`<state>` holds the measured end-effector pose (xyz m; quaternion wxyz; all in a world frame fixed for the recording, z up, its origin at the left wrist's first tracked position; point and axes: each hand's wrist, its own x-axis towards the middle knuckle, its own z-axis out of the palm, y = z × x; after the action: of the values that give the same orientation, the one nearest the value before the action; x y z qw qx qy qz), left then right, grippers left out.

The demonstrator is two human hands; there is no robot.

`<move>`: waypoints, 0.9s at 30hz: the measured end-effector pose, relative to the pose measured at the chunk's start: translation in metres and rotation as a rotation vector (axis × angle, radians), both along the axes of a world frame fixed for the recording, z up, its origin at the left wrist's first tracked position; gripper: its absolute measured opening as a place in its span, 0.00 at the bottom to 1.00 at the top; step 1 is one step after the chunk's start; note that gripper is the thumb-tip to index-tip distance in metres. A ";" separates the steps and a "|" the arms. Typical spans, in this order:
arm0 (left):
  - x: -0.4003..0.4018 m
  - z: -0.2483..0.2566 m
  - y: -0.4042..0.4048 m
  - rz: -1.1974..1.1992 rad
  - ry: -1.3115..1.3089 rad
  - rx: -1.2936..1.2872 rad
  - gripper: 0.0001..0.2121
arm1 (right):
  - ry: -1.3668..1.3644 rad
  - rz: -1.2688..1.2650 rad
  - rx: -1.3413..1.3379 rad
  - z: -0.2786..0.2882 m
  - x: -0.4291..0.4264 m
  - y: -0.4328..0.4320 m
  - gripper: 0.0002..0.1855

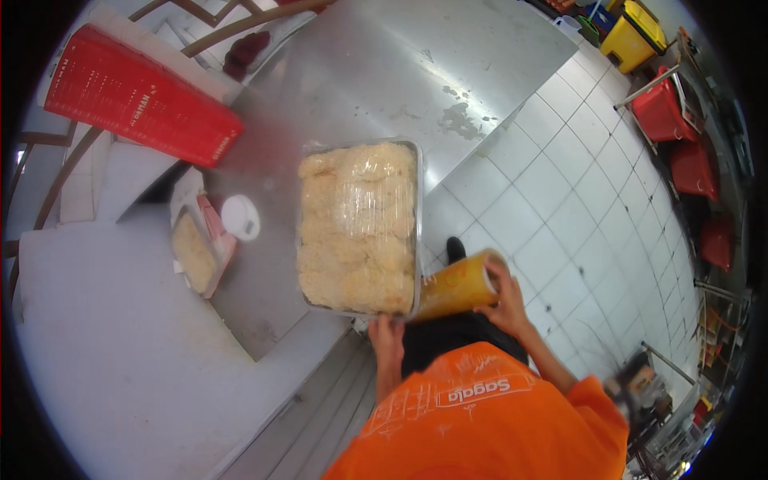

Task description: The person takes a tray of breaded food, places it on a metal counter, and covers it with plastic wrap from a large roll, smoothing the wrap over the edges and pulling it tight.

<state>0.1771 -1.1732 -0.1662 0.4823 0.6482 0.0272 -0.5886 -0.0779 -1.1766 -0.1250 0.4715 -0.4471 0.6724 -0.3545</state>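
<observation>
A rectangular tray (419,198) is heaped with pale, crumb-coated food (354,264) under shiny clear plastic film (366,204). My left hand (388,343) grips the tray's near edge, close to its right corner; some of its fingers are hidden there. To the right, my right hand (507,303) holds the open end of a thick yellow roll (453,288), its fingers around the white-edged rim. The roll lies slantwise in front of my body, and the tray hides its other end.
A steel table (384,78) extends beyond the tray. On the left are a red printed box (144,99), a white lid (240,217), a small pack of similar food (195,252) and a white board (120,336). Red tubs (663,108) and a yellow bin (633,36) line the tiled floor's right side.
</observation>
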 end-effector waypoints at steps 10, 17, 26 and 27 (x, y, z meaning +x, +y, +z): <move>0.122 -0.035 -0.013 -0.038 -0.182 -0.105 0.05 | 0.488 0.499 -0.328 -0.092 0.111 0.033 0.38; 0.147 -0.051 0.006 -0.076 -0.076 -0.216 0.04 | 0.376 0.483 -0.455 -0.113 0.156 0.045 0.37; 0.115 -0.077 0.064 -0.075 -0.045 -0.138 0.26 | 0.578 0.820 -0.492 -0.119 0.143 0.042 0.34; 0.105 -0.082 0.079 -0.501 -0.249 -0.014 0.32 | 0.574 0.870 -0.482 -0.115 0.144 0.038 0.34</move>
<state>0.2817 -1.0946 -0.2479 0.3259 0.6988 -0.1975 -0.6054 0.0658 -1.1386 -0.2403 0.2573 -0.8558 0.4279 -0.1354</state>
